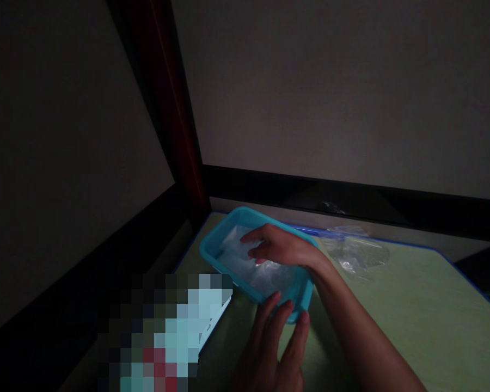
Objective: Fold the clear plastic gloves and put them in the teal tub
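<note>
Two hands of ours are at one blue basin [206, 247], which lies on the green table [412, 305]. If we take the basin as the clock's centre, our right hand [280, 245] comes from four o'clock and is over the cloudy plastic [237, 261] inside. Its fingers are bent and partly open; we cannot tell if they touch the plastic. Our left hand [275, 343] is at six o'clock, the fingers spread, their tips at the near rim; we see no closed grip. At three o'clock is a clear wrapper [351, 253], and at eight o'clock a pale, pixelated object [175, 326].
</note>
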Demonstrator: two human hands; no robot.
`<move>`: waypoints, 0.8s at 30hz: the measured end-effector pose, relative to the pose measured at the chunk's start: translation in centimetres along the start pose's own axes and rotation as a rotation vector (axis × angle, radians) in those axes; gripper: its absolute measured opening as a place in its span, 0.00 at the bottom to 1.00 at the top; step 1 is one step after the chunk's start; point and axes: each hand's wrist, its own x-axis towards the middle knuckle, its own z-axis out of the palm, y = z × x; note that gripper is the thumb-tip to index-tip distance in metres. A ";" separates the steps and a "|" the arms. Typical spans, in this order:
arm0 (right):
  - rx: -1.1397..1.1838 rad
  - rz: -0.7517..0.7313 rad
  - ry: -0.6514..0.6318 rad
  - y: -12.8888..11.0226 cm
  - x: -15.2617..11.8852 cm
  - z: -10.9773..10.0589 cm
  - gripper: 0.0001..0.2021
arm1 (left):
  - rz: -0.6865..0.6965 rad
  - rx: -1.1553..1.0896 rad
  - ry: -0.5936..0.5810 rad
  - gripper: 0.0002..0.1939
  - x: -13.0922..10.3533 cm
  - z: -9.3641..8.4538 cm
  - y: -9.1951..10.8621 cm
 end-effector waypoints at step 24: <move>-0.299 -0.177 -0.264 -0.6 -1.1 0.0 0.28 | 0.022 0.022 0.014 0.25 0.5 -0.5 0.0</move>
